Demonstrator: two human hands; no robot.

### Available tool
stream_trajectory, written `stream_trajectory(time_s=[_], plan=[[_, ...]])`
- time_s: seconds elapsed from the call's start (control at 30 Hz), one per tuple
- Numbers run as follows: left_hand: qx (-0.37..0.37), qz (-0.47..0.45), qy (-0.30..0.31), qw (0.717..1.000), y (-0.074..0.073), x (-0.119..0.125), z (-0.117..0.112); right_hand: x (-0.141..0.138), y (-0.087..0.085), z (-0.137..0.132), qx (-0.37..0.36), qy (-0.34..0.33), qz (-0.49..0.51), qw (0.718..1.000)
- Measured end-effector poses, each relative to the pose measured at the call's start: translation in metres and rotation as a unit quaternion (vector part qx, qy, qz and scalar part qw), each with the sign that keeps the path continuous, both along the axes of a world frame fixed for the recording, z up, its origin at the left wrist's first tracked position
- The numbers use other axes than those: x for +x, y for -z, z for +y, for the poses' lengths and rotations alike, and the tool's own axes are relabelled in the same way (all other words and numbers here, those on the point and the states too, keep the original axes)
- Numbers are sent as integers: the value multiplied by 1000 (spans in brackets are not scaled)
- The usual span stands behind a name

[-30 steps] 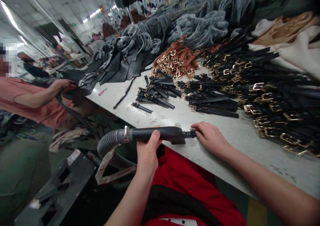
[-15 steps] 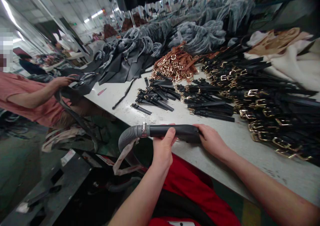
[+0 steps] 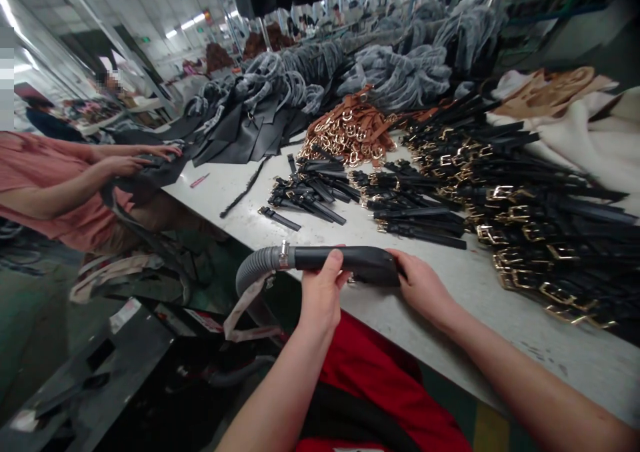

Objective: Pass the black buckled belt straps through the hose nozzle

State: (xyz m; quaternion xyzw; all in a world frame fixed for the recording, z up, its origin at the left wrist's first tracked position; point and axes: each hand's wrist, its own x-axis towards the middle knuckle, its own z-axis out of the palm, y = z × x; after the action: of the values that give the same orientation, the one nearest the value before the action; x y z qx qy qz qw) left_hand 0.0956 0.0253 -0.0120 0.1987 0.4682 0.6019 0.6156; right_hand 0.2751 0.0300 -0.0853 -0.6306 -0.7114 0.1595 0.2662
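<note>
My left hand (image 3: 320, 297) is wrapped round a black hand tool (image 3: 350, 263) with a grey ribbed hose (image 3: 253, 270) clamped to its back end. The tool lies along the near edge of the white table (image 3: 480, 285). At the tool's front end my right hand (image 3: 423, 282) has its fingers closed; what they pinch there is hidden. Black straps with gold buckles (image 3: 425, 215) lie just beyond the tool.
Heaps of black buckled straps (image 3: 540, 199), brown straps (image 3: 353, 129) and grey bundles (image 3: 395, 72) cover the far table. A small pile of short black straps (image 3: 310, 192) lies at centre. A person in a pink shirt (image 3: 45, 185) handles black material (image 3: 150, 172) at left.
My right hand has slid along the tool's tip and now covers it. The tool has shifted a little to the right. The person at left now has both hands on the black material.
</note>
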Motion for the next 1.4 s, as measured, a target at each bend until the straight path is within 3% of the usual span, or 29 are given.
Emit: stream_trajectory(time_s=[0.07, 0.17, 0.27, 0.37, 0.53, 0.67, 0.77, 0.87, 0.97, 1.03, 1.1, 1.23, 1.3, 1.4], plan=[[13, -16, -9, 1000, -4, -12, 6, -1, -2, -2, -1, -1, -4, 1000], [32, -6, -49, 998, -10, -48, 5, -2, -6, -6, 3, -24, -8, 1000], [18, 10, -88, 996, -9, -85, -6, 1, -9, -7, 5, -67, -34, 997], [6, 11, -112, 994, -4, -106, -19, 11, -10, -2, 11, -84, -75, 994], [-8, -21, -124, 992, -4, -124, -25, 60, -3, 10, 31, -46, -147, 988], [-9, -38, -137, 990, -5, -140, -23, 81, 4, 19, 147, 22, -229, 962], [-5, -38, -157, 987, -3, -151, -20, 39, 1, 33, 201, -30, -245, 948], [-16, -43, -195, 980, -2, -161, -16, -45, -11, 62, 201, -124, -196, 952], [-35, -42, -219, 974, -2, -172, -17, -131, -25, 101, 156, -173, -171, 957], [-41, -41, -225, 973, -3, -180, -20, -172, -29, 127, 120, -175, -187, 959], [-41, -42, -233, 971, -4, -187, -24, -195, -29, 147, 86, -144, -213, 962], [-46, -53, -249, 966, -1, -196, -29, -195, -18, 153, 68, -114, -216, 967], [-44, -55, -254, 965, 1, -198, -29, -172, -12, 135, 73, -145, -212, 964], [-34, -52, -241, 968, 2, -195, -27, -117, -5, 90, 67, -178, -202, 961]])
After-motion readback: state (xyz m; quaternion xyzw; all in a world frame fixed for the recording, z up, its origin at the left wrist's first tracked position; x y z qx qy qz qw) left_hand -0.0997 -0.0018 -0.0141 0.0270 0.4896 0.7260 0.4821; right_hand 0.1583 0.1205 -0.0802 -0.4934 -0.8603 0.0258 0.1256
